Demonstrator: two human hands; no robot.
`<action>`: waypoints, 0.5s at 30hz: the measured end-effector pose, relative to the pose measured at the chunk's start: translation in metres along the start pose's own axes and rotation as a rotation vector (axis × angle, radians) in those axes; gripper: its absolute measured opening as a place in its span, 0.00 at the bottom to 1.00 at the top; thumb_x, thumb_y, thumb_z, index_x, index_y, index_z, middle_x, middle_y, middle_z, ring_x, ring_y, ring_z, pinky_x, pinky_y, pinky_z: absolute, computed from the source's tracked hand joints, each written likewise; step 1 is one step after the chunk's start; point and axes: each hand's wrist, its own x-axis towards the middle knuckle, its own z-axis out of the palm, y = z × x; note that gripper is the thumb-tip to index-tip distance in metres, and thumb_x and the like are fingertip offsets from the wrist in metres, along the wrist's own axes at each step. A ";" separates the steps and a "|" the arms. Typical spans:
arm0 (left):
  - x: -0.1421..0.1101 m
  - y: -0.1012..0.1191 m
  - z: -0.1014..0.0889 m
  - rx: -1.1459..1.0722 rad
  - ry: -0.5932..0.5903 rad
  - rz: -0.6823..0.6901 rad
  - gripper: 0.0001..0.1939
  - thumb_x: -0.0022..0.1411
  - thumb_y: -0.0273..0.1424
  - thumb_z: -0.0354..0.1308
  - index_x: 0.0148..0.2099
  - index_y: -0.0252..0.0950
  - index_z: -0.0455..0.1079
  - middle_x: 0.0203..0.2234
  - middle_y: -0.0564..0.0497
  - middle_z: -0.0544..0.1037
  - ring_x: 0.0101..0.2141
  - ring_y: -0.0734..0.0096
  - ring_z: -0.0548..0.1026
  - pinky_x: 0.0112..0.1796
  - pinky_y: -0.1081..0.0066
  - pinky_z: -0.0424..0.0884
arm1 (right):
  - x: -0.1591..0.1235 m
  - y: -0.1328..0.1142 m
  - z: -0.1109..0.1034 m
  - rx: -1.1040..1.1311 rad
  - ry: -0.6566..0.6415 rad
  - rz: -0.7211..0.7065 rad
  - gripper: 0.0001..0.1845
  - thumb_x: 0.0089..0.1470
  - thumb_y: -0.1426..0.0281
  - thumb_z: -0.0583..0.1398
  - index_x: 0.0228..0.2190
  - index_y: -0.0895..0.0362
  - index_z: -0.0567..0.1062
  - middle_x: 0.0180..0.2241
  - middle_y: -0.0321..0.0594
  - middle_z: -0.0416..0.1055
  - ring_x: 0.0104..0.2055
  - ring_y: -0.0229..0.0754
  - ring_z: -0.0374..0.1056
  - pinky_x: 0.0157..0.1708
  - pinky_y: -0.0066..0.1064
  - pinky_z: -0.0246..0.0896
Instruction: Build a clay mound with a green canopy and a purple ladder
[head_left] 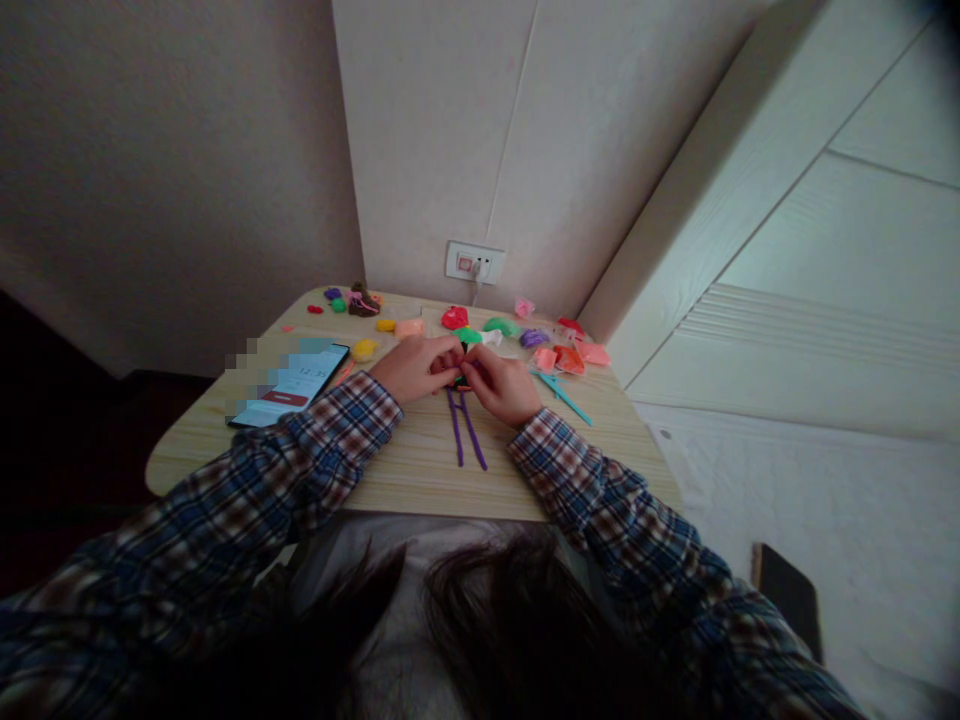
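Observation:
My left hand (418, 366) and my right hand (507, 386) meet over the middle of the small table (390, 460). Both have their fingers drawn together in a pinch, fingertips close to each other. Whatever lies between them is mostly hidden; bits of dark, green and reddish colour show around the fingertips. Two thin purple clay strips (471, 436) extend from beneath the hands toward me, joined by a short crosspiece. Just beyond the fingers is a lump of green clay (469, 336). A turquoise plastic tool (566, 398) rests to the right of my right hand.
A lit phone (292, 382) lies on the table's left. Colourful clay pieces and packets, such as a red one (454, 317), a purple one (534, 338) and a yellow lump (364, 349), line the back. Behind stands a wall with a socket (475, 262). A dark flat object (789, 597) lies lower right.

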 end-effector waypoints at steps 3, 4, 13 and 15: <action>-0.001 0.002 -0.001 -0.014 0.029 -0.007 0.02 0.55 0.26 0.53 0.34 0.33 0.65 0.21 0.56 0.71 0.19 0.77 0.69 0.22 0.78 0.63 | 0.000 0.001 0.001 0.015 0.038 0.018 0.09 0.59 0.66 0.50 0.32 0.56 0.67 0.20 0.34 0.68 0.20 0.36 0.62 0.22 0.26 0.51; -0.001 0.002 -0.001 -0.014 0.041 -0.001 0.02 0.56 0.26 0.53 0.34 0.33 0.65 0.21 0.56 0.71 0.20 0.77 0.69 0.22 0.78 0.63 | 0.000 0.001 0.001 0.019 0.051 0.025 0.09 0.59 0.66 0.50 0.33 0.56 0.67 0.20 0.34 0.69 0.20 0.36 0.63 0.22 0.26 0.51; 0.000 0.003 -0.001 0.028 0.105 0.058 0.03 0.56 0.28 0.54 0.33 0.33 0.65 0.21 0.55 0.72 0.20 0.77 0.69 0.24 0.77 0.63 | 0.000 0.001 0.001 0.014 0.076 0.028 0.10 0.59 0.66 0.49 0.31 0.55 0.67 0.20 0.34 0.68 0.20 0.36 0.62 0.22 0.26 0.52; 0.000 0.003 -0.001 0.037 0.099 0.056 0.03 0.56 0.28 0.54 0.33 0.33 0.66 0.21 0.55 0.72 0.20 0.77 0.69 0.24 0.77 0.63 | 0.000 0.001 0.001 0.009 0.071 0.033 0.10 0.60 0.66 0.49 0.31 0.55 0.67 0.19 0.33 0.67 0.20 0.36 0.62 0.22 0.26 0.51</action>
